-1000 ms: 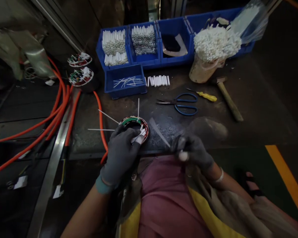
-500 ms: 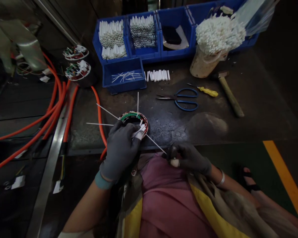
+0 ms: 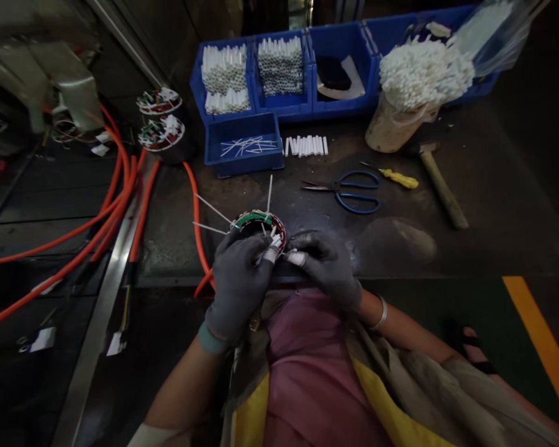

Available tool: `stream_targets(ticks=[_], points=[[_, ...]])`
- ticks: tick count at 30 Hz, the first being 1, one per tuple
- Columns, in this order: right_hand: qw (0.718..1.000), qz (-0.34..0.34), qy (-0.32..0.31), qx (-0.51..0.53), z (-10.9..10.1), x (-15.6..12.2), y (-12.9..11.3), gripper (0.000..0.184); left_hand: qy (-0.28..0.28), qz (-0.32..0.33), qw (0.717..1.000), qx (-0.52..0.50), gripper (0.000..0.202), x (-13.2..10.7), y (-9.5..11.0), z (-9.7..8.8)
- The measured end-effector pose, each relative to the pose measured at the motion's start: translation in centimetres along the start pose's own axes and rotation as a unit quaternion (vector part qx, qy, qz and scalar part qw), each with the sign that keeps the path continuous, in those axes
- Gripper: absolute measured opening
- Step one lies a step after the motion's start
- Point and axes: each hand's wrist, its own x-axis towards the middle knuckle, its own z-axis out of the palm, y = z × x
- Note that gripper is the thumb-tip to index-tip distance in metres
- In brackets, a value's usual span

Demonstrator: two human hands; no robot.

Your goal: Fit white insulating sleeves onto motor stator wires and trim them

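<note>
The right hand has come in beside the left hand, its gloved fingers narrowly pinching a white sleeve, while the left fingers clasp the wound stator ring near the worktop's front edge.

The grey gloves look like matt knit cloth with a rubbery coating. The ring-shaped part shows glossy green and red bands, though the dim view leaves its material uncertain. The scissors have steel blades and smooth blue plastic handles, the hammer a pale wooden handle, and the bench top rough, scuffed dark metal.
</note>
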Motion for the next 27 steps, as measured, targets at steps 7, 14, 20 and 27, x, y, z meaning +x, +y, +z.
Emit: stream_targets(ticks=[7,14,20,27], points=[[0.993,-0.055,-0.001,-0.105,-0.7,0.3,-0.5,0.016,0.047,-0.007,0.999,0.023,0.052,-0.3,-0.6,0.7],[0.987,-0.071,-0.006,-0.145,0.0,0.5,-0.6,0.019,0.031,0.033,0.999,-0.004,0.019,-0.1,-0.5,0.4],[0.981,-0.092,-0.014,-0.169,0.5,0.4,-0.7,0.019,0.035,0.038,0.999,0.007,0.02,-0.2,-0.7,0.7],[0.988,-0.046,-0.051,-0.141,0.3,2.7,-0.5,0.008,0.034,0.045,0.998,0.011,0.019,-0.3,-0.9,0.7]])
